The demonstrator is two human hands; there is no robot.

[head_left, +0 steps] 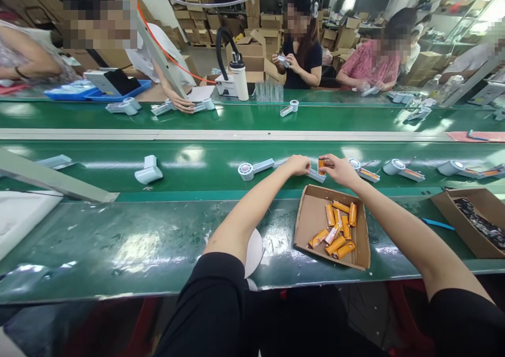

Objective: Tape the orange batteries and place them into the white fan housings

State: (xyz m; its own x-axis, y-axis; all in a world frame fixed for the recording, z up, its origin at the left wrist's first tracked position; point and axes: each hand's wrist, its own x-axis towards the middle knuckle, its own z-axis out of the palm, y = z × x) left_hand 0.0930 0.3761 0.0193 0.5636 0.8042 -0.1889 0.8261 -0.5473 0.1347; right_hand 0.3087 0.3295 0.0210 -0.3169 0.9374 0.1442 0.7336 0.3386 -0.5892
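Observation:
My right hand pinches an orange battery and holds it upright at the end of a pale grey-blue handheld fan's open handle. My left hand is closed on that same fan, whose head is hidden behind the fingers. Left of my hands, another handheld fan lies on the green belt. Just right of my right hand lies a fan with an orange battery in its handle. Below my hands, a shallow cardboard box holds several orange batteries.
More fans lie along the near belt to the right, and a fan part lies left. A cardboard box of small dark parts stands at right. A metal post slants in at left. Co-workers sit across the far belt.

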